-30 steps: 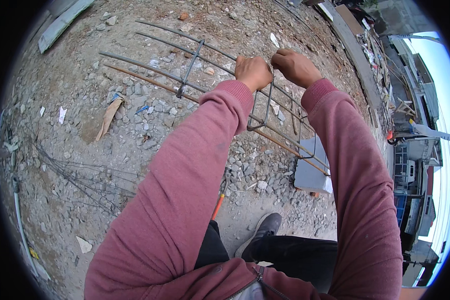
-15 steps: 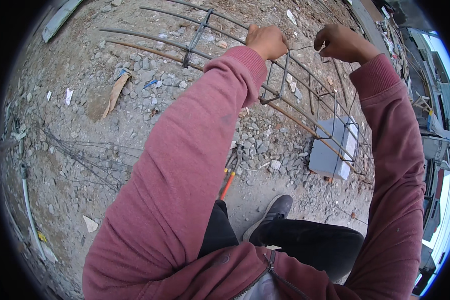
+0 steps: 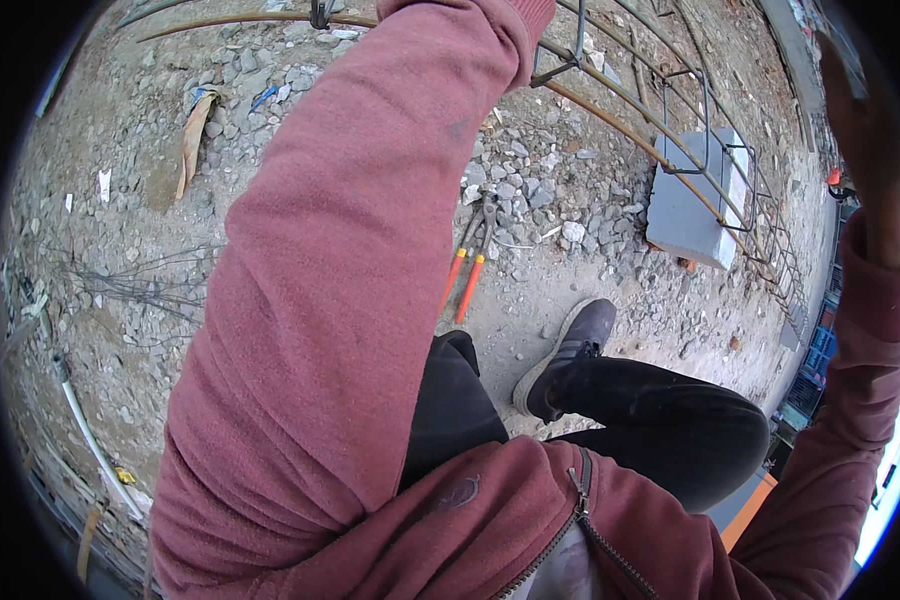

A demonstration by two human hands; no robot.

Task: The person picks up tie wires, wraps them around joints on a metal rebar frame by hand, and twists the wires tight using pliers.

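A cage of steel rebar with square stirrups runs from the top of the view down to the right. My left arm reaches over it, its sleeve cuff at the top edge; the left hand itself is out of the picture. Off to the right of the cage, near the dark rim, my right hand is raised with its fingers stretched out and apart. I see nothing held in it. Nippers with orange-red handles lie on the ground between the left sleeve and my shoe.
A grey block stands under the cage. Loose gravel covers the dirt. Thin wires lie at left, near a white pipe. A brown scrap lies farther off. My shoe rests near the nippers.
My right hand has swung right, away from the cage and from the thin wire near its fingers. The view has shifted down, taking my left hand out past the top edge.
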